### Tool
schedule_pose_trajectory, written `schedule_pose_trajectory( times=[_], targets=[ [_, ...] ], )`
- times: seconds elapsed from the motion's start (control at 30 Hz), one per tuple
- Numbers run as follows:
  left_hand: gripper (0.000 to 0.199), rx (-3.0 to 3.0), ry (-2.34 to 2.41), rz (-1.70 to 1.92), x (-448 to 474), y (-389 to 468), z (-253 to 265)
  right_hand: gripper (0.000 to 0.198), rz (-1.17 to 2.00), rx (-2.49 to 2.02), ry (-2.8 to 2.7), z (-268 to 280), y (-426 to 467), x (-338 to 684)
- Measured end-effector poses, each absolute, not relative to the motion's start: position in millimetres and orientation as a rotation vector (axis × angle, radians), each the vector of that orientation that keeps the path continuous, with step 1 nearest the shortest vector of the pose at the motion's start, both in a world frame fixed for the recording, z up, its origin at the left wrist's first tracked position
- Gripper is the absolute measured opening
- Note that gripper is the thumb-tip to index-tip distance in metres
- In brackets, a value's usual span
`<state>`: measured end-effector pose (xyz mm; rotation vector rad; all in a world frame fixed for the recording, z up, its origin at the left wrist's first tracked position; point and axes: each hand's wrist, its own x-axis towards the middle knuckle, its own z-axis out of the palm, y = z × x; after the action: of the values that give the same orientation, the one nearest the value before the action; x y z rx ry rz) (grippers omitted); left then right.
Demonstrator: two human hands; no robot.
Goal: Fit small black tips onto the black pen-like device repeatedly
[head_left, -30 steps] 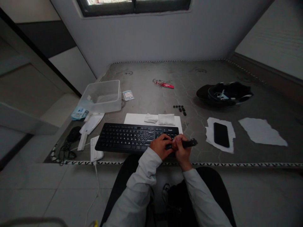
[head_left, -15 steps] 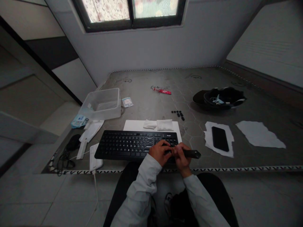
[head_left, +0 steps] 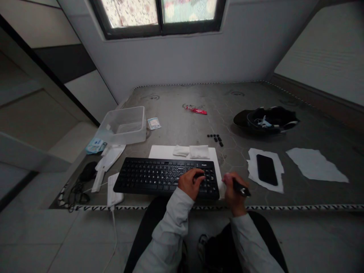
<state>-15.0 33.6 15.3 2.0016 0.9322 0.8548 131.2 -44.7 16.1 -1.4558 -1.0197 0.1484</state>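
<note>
A black keyboard [head_left: 150,176] lies along the table's front edge, with gaps showing among the keys at its right end. Over that number pad is my left hand [head_left: 190,184], thumb and fingertips drawn together in a pinch; whatever is between them is too small to make out. My right hand [head_left: 234,195], off the keyboard's right end, is wrapped round a dark-handled tool [head_left: 241,188] whose working end is blurred. Several loose black keycaps [head_left: 217,138] sit in a small group behind the keyboard. Folded white tissues [head_left: 199,152] rest on a white sheet [head_left: 159,151] partly under the keyboard.
To the right, a black phone [head_left: 266,169] lies on torn paper [head_left: 280,178], beside another paper piece [head_left: 315,167]. A black cap [head_left: 264,120] stands behind. On the left are a clear plastic box [head_left: 122,125], a mouse [head_left: 88,171] and a white power strip [head_left: 114,192].
My right hand has drawn away from the keyboard to the right, taking the dark-handled tool along. My left hand stays over the number pad, apart from the right now.
</note>
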Motion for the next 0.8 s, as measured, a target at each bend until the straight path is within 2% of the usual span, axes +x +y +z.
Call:
schedule_pose_trajectory(
  times=[0.1,0.23,0.37,0.8],
  targets=[
    [0.016,2.009,0.889,0.917,-16,35,16,0.025,0.066,-1.648,-1.283,13,-46,145],
    [0.021,2.035,0.863,0.992,-15,36,17,0.018,0.188,-1.720,-1.482,12,-40,146],
    [0.021,2.035,0.867,0.991,-14,35,17,0.022,0.238,-1.688,-1.642,10,-37,140],
    [0.013,1.980,0.905,0.956,-13,34,18,0.027,0.258,-1.630,-1.595,15,-38,140]
  ],
)
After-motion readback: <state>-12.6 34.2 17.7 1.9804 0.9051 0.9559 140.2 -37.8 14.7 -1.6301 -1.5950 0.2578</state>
